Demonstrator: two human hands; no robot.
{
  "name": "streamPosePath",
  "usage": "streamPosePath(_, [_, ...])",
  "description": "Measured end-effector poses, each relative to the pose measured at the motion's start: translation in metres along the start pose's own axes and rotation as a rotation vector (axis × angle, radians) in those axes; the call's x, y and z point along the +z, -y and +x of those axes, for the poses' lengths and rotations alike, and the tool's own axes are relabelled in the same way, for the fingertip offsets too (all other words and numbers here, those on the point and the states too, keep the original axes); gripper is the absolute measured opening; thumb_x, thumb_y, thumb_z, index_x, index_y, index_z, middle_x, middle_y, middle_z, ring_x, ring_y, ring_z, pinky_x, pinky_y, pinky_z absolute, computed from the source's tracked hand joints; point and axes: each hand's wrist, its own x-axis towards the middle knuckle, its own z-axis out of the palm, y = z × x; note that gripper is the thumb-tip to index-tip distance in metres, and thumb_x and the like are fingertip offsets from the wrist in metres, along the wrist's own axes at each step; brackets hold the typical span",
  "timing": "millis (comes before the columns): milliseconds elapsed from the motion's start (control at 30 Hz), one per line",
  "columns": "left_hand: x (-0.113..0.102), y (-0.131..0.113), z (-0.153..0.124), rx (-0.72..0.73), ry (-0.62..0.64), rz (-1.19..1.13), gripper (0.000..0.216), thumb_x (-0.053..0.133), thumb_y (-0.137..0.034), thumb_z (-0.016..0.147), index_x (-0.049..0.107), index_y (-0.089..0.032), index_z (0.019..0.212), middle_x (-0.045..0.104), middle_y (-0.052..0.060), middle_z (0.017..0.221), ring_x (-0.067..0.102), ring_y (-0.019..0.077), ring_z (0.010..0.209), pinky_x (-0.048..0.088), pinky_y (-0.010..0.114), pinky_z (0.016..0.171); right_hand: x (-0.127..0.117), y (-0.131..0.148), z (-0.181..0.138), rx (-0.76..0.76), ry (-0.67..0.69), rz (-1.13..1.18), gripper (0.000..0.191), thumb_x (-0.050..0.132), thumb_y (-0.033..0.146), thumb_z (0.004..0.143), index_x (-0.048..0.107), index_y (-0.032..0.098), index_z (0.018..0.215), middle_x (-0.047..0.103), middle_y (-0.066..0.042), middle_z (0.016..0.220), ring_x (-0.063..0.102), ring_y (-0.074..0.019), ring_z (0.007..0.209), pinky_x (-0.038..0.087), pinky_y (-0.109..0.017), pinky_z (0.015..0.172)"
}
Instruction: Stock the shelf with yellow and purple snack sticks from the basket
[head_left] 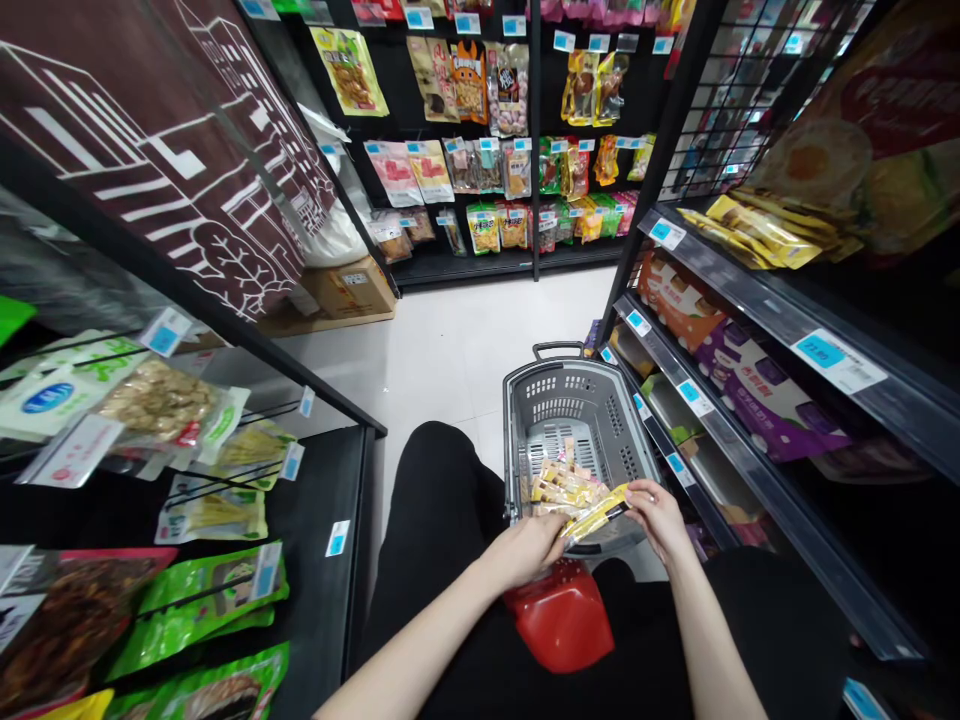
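Observation:
Between my two hands is a long yellow snack packet (600, 516), held over the near end of a grey shopping basket (517, 400). My left hand (526, 546) closes on the packet's left end. The fingers of my right hand (658, 512) pinch its right end. Inside the basket, several similar yellow-wrapped snack packets (559, 482) lie in a loose pile below my hands. A red, shiny plastic piece (566, 620) shows just beneath my hands, in front of my body.
A shelf on the right (832, 310) bears more yellow packets (757, 232) and, lower down, purple boxes (765, 385). Bagged snacks (172, 395) hang on the left rack. A far rack (535, 200) holds many bags; a cardboard box (352, 290) stands on the floor.

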Motion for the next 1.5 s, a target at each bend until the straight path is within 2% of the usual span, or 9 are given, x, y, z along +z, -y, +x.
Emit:
streamPosePath(233, [-0.006,0.000,0.003,0.015,0.014,-0.095,0.033,0.029,-0.031,0.089,0.053,-0.020,0.109,0.062,0.007,0.099,0.059,0.0179,0.088,0.044,0.026,0.077,0.001,-0.003,0.003,-0.040,0.018,-0.007,0.024,0.076,0.025,0.051,0.061,0.017,0.067,0.058,0.004,0.056,0.055,-0.0094,0.050,0.050,-0.021,0.050])
streamPosePath(467, [-0.009,0.004,0.004,-0.122,0.030,-0.580,0.040,0.038,-0.039,0.085,0.048,-0.020,0.119,0.062,0.001,0.071,0.057,0.0119,0.056,0.045,0.024,0.059,0.001,-0.003,0.003,-0.021,-0.010,0.045,0.022,0.076,0.024,0.050,0.064,0.016,0.067,0.063,0.001,0.062,0.057,-0.0093,0.054,0.050,-0.019,0.051])
streamPosePath(633, [-0.010,0.006,0.006,-0.083,0.056,-0.658,0.054,0.067,-0.039,0.065,0.055,-0.023,0.116,0.061,0.006,0.111,0.059,0.0213,0.091,0.047,0.031,0.078,0.005,-0.008,0.003,-0.049,-0.077,0.010,0.019,0.074,0.023,0.049,0.063,0.016,0.063,0.063,0.001,0.059,0.057,-0.0104,0.052,0.050,-0.021,0.049])
streamPosePath(867, [-0.012,0.007,0.007,0.012,-0.007,-0.549,0.065,0.076,-0.034,0.054,0.056,-0.026,0.115,0.058,0.007,0.118,0.053,0.0236,0.106,0.040,0.035,0.092,0.002,-0.015,0.010,-0.120,-0.094,-0.137,0.019,0.070,0.031,0.051,0.061,0.017,0.062,0.062,-0.001,0.059,0.057,-0.0138,0.050,0.051,-0.029,0.050])
streamPosePath(1033, [-0.004,0.013,0.009,-0.116,-0.039,-0.593,0.043,0.056,-0.042,0.075,0.059,-0.020,0.113,0.067,0.007,0.092,0.061,0.0140,0.062,0.049,0.027,0.064,0.014,-0.009,-0.002,-0.262,-0.088,-0.391,0.020,0.070,0.037,0.056,0.067,0.019,0.066,0.065,-0.008,0.075,0.060,-0.0265,0.082,0.047,-0.042,0.075])
streamPosePath(1133, [0.000,0.015,0.009,-0.169,-0.028,-0.681,0.045,0.052,-0.044,0.078,0.058,-0.016,0.113,0.065,0.002,0.063,0.054,0.0104,0.044,0.046,0.023,0.053,0.034,-0.003,-0.023,-0.538,0.129,-0.796,0.032,0.068,0.036,0.062,0.067,0.028,0.094,0.063,-0.006,0.107,0.049,-0.0283,0.108,0.033,-0.047,0.094])
streamPosePath(1200, [0.001,0.015,0.008,-0.169,-0.031,-0.684,0.041,0.048,-0.045,0.080,0.061,-0.014,0.104,0.059,-0.001,0.052,0.054,0.0109,0.044,0.045,0.022,0.052,0.047,-0.003,-0.035,-0.602,0.375,-0.920,0.039,0.065,0.032,0.067,0.062,0.030,0.106,0.062,-0.005,0.110,0.052,-0.0263,0.105,0.036,-0.043,0.092])
streamPosePath(1267, [0.000,0.014,0.007,-0.184,-0.039,-0.666,0.039,0.045,-0.047,0.081,0.062,-0.014,0.092,0.056,-0.003,0.049,0.052,0.0108,0.043,0.043,0.020,0.049,0.056,-0.004,-0.040,-0.580,0.511,-0.937,0.037,0.062,0.028,0.070,0.062,0.029,0.107,0.067,-0.005,0.100,0.060,-0.0240,0.091,0.042,-0.036,0.081])
streamPosePath(1500, [-0.007,0.019,0.010,-0.228,-0.182,-0.584,0.041,0.045,-0.051,0.079,0.056,-0.013,0.064,0.050,-0.004,0.048,0.044,0.0077,0.043,0.034,0.019,0.046,0.049,0.001,-0.027,-0.277,0.588,-0.842,0.016,0.063,0.034,0.068,0.069,0.020,0.064,0.065,0.001,0.056,0.058,-0.0173,0.054,0.040,-0.023,0.052])
